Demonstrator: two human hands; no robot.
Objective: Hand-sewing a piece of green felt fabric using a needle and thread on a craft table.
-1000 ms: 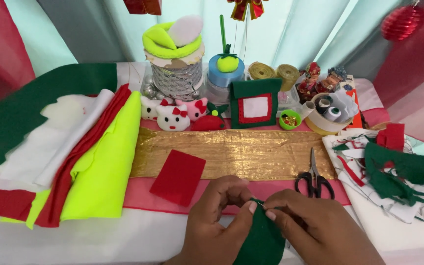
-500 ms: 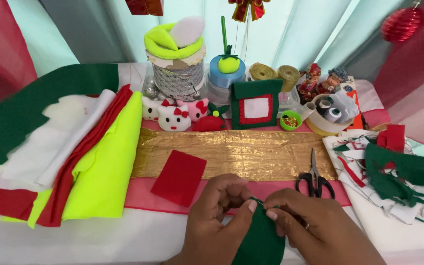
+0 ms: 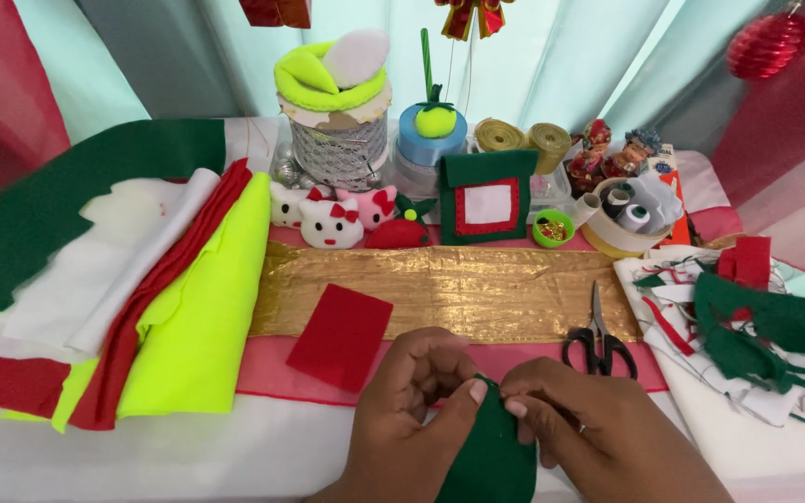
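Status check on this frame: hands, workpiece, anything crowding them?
Left hand and right hand both pinching green felt piece at top edge. Red felt rectangle and black scissors close by, apart.

Both hands, the left hand (image 3: pixel 412 410) and the right hand (image 3: pixel 598 433), meet at the near edge over a green felt piece (image 3: pixel 491 456), and bare white surface (image 3: pixel 188 456) lies open to their left. A red felt rectangle (image 3: pixel 340 335) lies flat just beyond the left hand. Scissors (image 3: pixel 598 340) lie just beyond the right hand. The gold cloth (image 3: pixel 458 289) between them is flat and unoccupied, giving a path toward the back. A felt stack (image 3: pixel 123 298) fills the left side; a scrap pile (image 3: pixel 738 326) fills the right. The back row is crowded: a tin (image 3: pixel 339 140), plush cats (image 3: pixel 328 219), a green pouch (image 3: pixel 486 197) and a thread bowl (image 3: pixel 631 219).
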